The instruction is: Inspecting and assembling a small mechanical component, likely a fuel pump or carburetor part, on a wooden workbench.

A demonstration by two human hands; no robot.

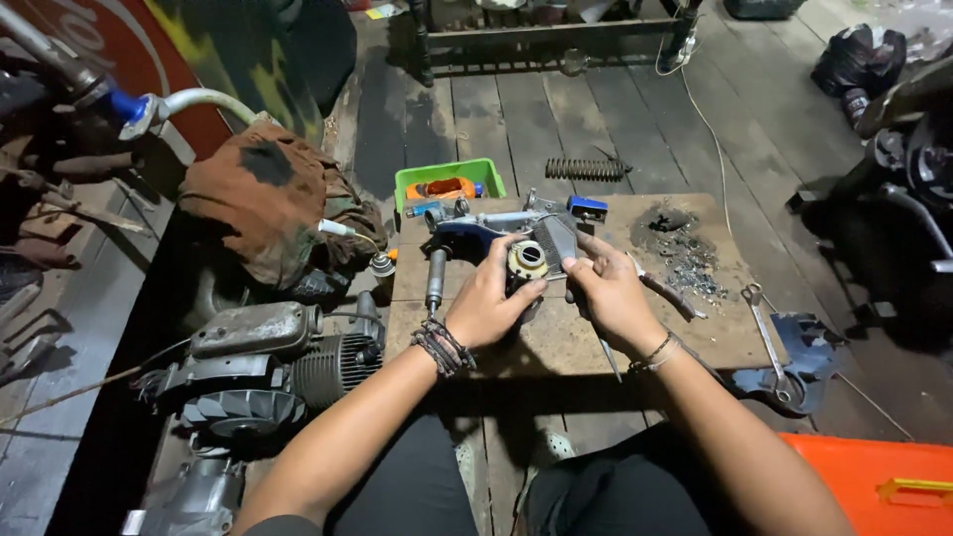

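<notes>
Hands meet over the middle of a low wooden bench set on a plank floor. Left hand is closed around a small round metal part with a pale yellow ring face, held just above the bench, thumb beside the ring. Right hand touches the same part from the other side, fingers curled narrow on it; a thin metal rod sticks down from beneath this hand, and how it is gripped cannot be told.

Behind the hands lie a blue-handled tool, a dark grey cylinder tool and a small blue block. A green tray with an orange item sits at the far edge. A patch of black debris marks the bench to the right, near a wrench. A coil spring lies on the floor beyond. An engine with cooling fins stands to the left, a stained cloth above it. An orange case sits at lower right.
</notes>
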